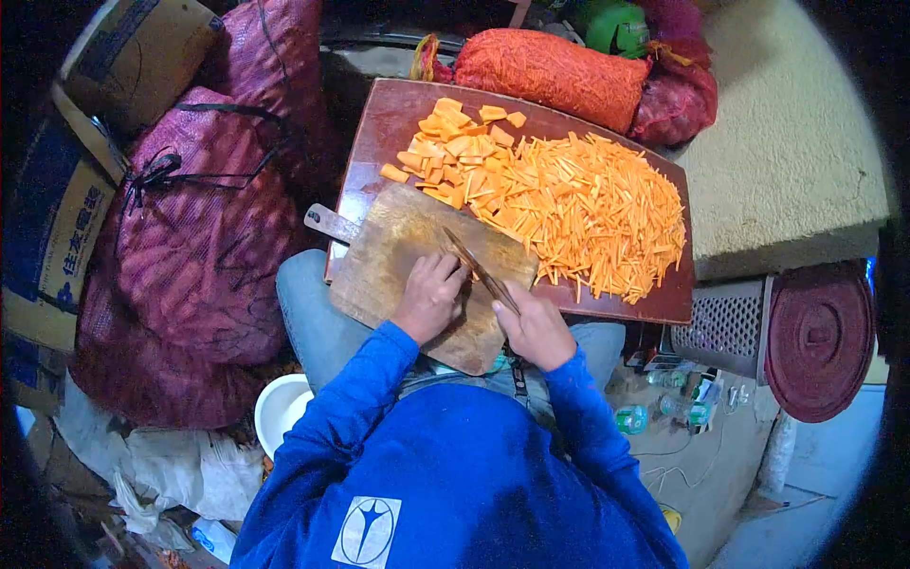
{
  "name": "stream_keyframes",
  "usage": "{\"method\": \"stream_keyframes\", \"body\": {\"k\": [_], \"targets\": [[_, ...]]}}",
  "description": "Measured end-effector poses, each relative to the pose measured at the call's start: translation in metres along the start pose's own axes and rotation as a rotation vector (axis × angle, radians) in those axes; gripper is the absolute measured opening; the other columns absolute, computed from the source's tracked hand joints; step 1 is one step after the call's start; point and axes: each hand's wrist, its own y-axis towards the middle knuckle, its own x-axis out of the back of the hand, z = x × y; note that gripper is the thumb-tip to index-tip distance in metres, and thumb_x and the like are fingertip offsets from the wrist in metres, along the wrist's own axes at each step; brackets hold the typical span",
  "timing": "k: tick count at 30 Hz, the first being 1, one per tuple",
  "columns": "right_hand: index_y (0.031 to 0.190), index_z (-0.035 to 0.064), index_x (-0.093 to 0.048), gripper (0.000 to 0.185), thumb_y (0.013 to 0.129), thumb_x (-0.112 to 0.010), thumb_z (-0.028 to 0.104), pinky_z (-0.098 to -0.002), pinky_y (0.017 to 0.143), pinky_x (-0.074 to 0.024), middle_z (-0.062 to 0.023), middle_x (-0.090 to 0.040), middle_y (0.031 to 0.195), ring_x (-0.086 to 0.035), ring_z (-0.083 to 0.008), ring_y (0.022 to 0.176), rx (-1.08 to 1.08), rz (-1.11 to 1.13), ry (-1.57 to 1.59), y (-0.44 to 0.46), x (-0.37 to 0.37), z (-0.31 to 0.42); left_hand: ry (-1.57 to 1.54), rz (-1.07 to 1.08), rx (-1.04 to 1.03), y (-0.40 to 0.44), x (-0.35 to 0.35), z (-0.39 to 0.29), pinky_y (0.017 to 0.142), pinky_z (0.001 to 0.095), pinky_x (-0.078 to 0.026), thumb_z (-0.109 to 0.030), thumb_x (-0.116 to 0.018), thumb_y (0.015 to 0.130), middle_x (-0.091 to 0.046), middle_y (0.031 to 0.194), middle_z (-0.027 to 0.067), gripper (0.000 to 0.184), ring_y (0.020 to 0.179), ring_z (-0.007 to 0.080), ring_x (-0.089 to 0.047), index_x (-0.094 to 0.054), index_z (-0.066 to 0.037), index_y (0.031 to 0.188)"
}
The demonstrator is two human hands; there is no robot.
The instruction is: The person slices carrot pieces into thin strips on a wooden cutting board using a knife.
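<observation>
A worn wooden cutting board (389, 242) lies tilted across my lap and the near edge of a dark red tabletop (379, 123). My right hand (538, 327) is wrapped round the handle of a knife (471, 259), its blade angled across the board beside my left fingertips. My left hand (434, 294) presses on the board with curled fingers; what lies under them is hidden. Beyond the board are a heap of orange carrot slices (455, 142) and a larger pile of carrot sticks (607, 209). A flat metal handle (332, 224) with a hole pokes out at the board's left.
Full red mesh sacks (199, 237) and cardboard boxes (57, 237) crowd the left. An orange-filled bag (555, 76) lies behind the tabletop. At right are a pale ledge (787, 142), a perforated basket (720, 318) and a maroon lid (820, 337). A white basin (275, 412) stands lower left.
</observation>
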Motion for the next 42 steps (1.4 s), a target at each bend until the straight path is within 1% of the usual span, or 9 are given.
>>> {"method": "stream_keyframes", "body": {"k": [5, 7, 13, 23, 26, 31, 34, 38, 42], "targets": [[0.129, 0.0065, -0.062, 0.031, 0.102, -0.065, 0.021, -0.0591, 0.073, -0.0535, -0.0285, -0.071, 0.089, -0.069, -0.0514, 0.086, 0.043, -0.053, 0.047, 0.000, 0.009, 0.003, -0.031, -0.044, 0.013, 0.000, -0.005, 0.004, 0.087, 0.0450, -0.050, -0.005, -0.074, 0.078, -0.062, 0.104, 0.0155, 0.031, 0.097, 0.0353, -0.060, -0.070, 0.002, 0.108], [0.130, 0.0050, -0.062, 0.032, 0.102, -0.065, 0.019, -0.0568, 0.074, -0.0542, -0.0284, -0.072, 0.092, -0.070, -0.0510, 0.089, 0.046, -0.103, 0.125, -0.013, 0.016, 0.007, -0.112, -0.176, 0.034, 0.000, -0.012, 0.007, 0.080, 0.0471, -0.053, -0.004, -0.077, 0.080, -0.063, 0.096, 0.0171, 0.028, 0.089, 0.0386, -0.063, -0.071, 0.000, 0.106], [0.129, 0.0034, -0.064, 0.030, 0.102, -0.065, 0.016, -0.0522, 0.075, -0.0557, -0.0273, -0.071, 0.091, -0.071, -0.0501, 0.090, -0.072, -0.080, 0.175, -0.036, 0.008, 0.008, -0.104, -0.140, 0.114, 0.002, -0.010, 0.002, 0.083, 0.0465, -0.052, -0.005, -0.077, 0.082, -0.065, 0.098, 0.0169, 0.024, 0.093, 0.0373, -0.065, -0.070, 0.002, 0.104], [0.133, 0.0022, -0.062, 0.034, 0.102, -0.064, 0.017, -0.0487, 0.079, -0.0566, -0.0279, -0.071, 0.096, -0.072, -0.0485, 0.095, -0.026, -0.209, 0.249, -0.028, -0.002, 0.006, -0.041, -0.085, -0.031, -0.003, -0.008, 0.008, 0.085, 0.0456, -0.052, -0.004, -0.073, 0.078, -0.066, 0.099, 0.0147, 0.028, 0.094, 0.0351, -0.065, -0.073, -0.002, 0.107], [0.135, 0.0007, -0.061, 0.036, 0.103, -0.064, 0.017, -0.0477, 0.082, -0.0574, -0.0287, -0.072, 0.102, -0.073, -0.0476, 0.098, 0.009, -0.240, 0.256, -0.032, 0.003, 0.002, -0.111, -0.127, 0.015, -0.002, -0.012, 0.008, 0.082, 0.0451, -0.054, -0.002, -0.074, 0.080, -0.067, 0.097, 0.0141, 0.027, 0.091, 0.0352, -0.066, -0.073, -0.001, 0.107], [0.135, -0.0002, -0.062, 0.037, 0.102, -0.065, 0.017, -0.0478, 0.084, -0.0580, -0.0303, -0.073, 0.108, -0.073, -0.0473, 0.102, -0.063, -0.015, 0.296, -0.041, 0.002, 0.006, -0.362, -0.432, 0.285, 0.007, 0.004, 0.002, 0.070, 0.0402, -0.054, 0.001, -0.076, 0.088, -0.067, 0.086, 0.0156, 0.007, 0.078, 0.0332, -0.067, -0.074, 0.001, 0.094], [0.133, 0.0009, -0.064, 0.035, 0.102, -0.066, 0.017, -0.0490, 0.084, -0.0580, -0.0305, -0.072, 0.108, -0.072, -0.0477, 0.102, -0.055, -0.048, 0.196, -0.037, 0.003, -0.005, -0.374, -0.419, 0.380, 0.007, 0.008, 0.008, 0.070, 0.0399, -0.054, 0.002, -0.075, 0.089, -0.068, 0.086, 0.0164, 0.003, 0.078, 0.0323, -0.067, -0.075, 0.000, 0.092], [0.132, 0.0024, -0.065, 0.035, 0.102, -0.066, 0.019, -0.0520, 0.083, -0.0575, -0.0303, -0.073, 0.107, -0.071, -0.0497, 0.101, -0.003, -0.286, 0.081, -0.023, 0.016, -0.032, -0.368, -0.294, 0.352, 0.019, 0.011, 0.024, 0.078, 0.0365, -0.056, 0.003, -0.074, 0.089, -0.072, 0.097, 0.0168, 0.016, 0.086, 0.0303, -0.071, -0.075, 0.001, 0.105], [0.134, -0.0003, -0.062, 0.037, 0.102, -0.066, 0.017, -0.0531, 0.082, -0.0573, -0.0308, -0.072, 0.109, -0.071, -0.0501, 0.100, -0.101, -0.281, 0.067, -0.015, 0.035, -0.035, -0.268, -0.303, 0.218, 0.049, 0.000, 0.049, 0.081, 0.0385, -0.057, 0.003, -0.072, 0.091, -0.071, 0.106, 0.0182, 0.025, 0.091, 0.0343, -0.071, -0.072, 0.000, 0.116]]}}
